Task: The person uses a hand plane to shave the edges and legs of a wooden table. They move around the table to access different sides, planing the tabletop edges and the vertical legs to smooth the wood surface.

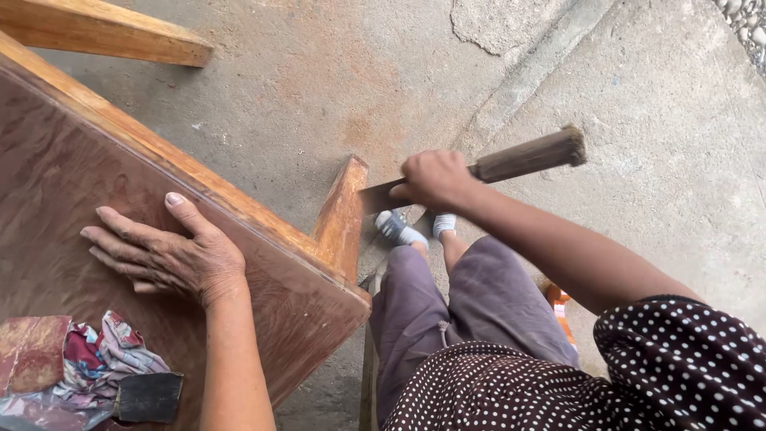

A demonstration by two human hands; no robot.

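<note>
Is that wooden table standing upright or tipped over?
Tipped on its side: the table has its legs pointing sideways above the concrete floor.

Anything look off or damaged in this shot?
The wooden table lies tipped on its side, legs jutting sideways. The left hand presses flat on its panel; the right hand holds a blade tool against a leg. The concrete floor shows a chipped patch at top.

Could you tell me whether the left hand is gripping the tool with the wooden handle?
No, the left hand lies flat and open on the wooden panel, while the right hand holds the wooden-handled tool.
</note>
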